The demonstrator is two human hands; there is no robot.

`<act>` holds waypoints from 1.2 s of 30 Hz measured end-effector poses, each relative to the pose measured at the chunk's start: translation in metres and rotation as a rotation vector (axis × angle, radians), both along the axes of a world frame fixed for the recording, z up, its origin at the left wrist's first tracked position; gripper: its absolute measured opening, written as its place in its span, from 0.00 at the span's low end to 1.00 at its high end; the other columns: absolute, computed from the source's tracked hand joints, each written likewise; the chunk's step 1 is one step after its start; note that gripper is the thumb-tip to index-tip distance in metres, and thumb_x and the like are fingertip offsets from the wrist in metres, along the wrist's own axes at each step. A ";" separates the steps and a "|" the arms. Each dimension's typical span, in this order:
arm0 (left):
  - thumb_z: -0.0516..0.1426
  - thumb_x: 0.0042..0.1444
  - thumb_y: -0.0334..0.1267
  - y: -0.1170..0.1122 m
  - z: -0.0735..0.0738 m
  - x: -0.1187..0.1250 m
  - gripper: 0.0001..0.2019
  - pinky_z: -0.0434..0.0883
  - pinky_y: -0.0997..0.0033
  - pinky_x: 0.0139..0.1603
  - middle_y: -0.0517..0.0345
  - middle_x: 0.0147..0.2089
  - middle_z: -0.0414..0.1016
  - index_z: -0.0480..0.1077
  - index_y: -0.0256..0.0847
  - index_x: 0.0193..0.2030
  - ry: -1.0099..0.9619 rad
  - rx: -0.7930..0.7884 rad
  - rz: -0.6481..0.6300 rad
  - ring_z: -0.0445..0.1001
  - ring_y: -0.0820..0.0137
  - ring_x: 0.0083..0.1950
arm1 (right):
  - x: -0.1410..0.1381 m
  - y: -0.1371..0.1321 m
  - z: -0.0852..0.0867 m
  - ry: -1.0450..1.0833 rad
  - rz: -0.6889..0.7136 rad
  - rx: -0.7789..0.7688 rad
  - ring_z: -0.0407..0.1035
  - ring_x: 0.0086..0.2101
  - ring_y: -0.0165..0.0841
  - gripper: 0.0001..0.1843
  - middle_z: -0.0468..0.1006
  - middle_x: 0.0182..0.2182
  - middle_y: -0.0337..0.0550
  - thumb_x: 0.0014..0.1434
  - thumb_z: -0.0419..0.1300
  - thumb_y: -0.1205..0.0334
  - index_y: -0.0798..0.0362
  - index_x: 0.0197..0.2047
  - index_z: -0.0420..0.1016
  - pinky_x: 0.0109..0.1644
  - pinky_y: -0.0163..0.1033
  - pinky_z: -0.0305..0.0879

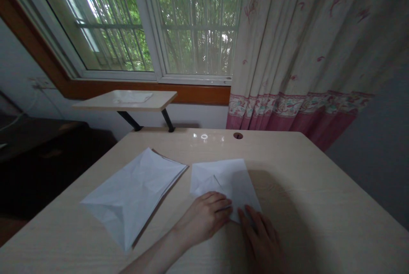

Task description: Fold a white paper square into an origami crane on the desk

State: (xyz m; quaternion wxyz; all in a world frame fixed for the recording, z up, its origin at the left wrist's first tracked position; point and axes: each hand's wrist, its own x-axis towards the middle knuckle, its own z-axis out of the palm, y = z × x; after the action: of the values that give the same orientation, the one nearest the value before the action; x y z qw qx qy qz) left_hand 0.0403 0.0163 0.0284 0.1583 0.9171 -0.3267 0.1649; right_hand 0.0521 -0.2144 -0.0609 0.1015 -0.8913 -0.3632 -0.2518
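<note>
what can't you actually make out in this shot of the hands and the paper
Head view, the only one:
- Near edge of the small folded white paper sheet: covered by the left hand and right hand.
- Right hand's wrist: cut off by the bottom edge.
- How many sheets the creased white paper stack holds: edges too fine to count.
- The item on the small raised shelf: too pale and blurred to identify.

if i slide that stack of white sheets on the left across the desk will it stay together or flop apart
The stack of white sheets looks thin and creased, so it would probably sag if lifted by one corner. Its edges are slightly fanned, so a push would likely shear the top sheets off the lower ones. The desk looks smooth, so the stack should slide easily.
</note>
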 end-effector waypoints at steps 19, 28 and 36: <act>0.51 0.66 0.36 0.002 -0.009 -0.001 0.10 0.69 0.69 0.47 0.54 0.46 0.77 0.72 0.42 0.48 -0.034 0.069 0.014 0.73 0.68 0.45 | 0.000 0.000 0.014 0.001 0.024 -0.072 0.71 0.46 0.43 0.34 0.72 0.55 0.44 0.52 0.52 0.70 0.44 0.63 0.61 0.40 0.43 0.71; 0.52 0.66 0.37 0.002 -0.005 -0.001 0.09 0.69 0.70 0.45 0.58 0.46 0.76 0.70 0.40 0.49 -0.011 0.084 0.004 0.72 0.69 0.43 | 0.000 0.003 0.007 -0.093 -0.009 -0.051 0.72 0.44 0.42 0.31 0.72 0.55 0.43 0.55 0.50 0.71 0.45 0.62 0.64 0.40 0.43 0.71; 0.54 0.65 0.36 0.002 -0.008 -0.001 0.10 0.67 0.68 0.50 0.59 0.52 0.73 0.69 0.43 0.52 -0.006 0.110 0.019 0.69 0.68 0.50 | 0.008 -0.011 0.013 0.053 0.102 0.059 0.71 0.49 0.38 0.22 0.73 0.54 0.44 0.63 0.51 0.65 0.50 0.60 0.67 0.49 0.40 0.72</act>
State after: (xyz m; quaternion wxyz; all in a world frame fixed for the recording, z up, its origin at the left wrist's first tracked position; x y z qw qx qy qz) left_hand 0.0392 0.0183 0.0202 0.1050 0.9269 -0.3272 0.1508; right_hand 0.0597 -0.2252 -0.0483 0.1503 -0.8746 -0.3978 -0.2331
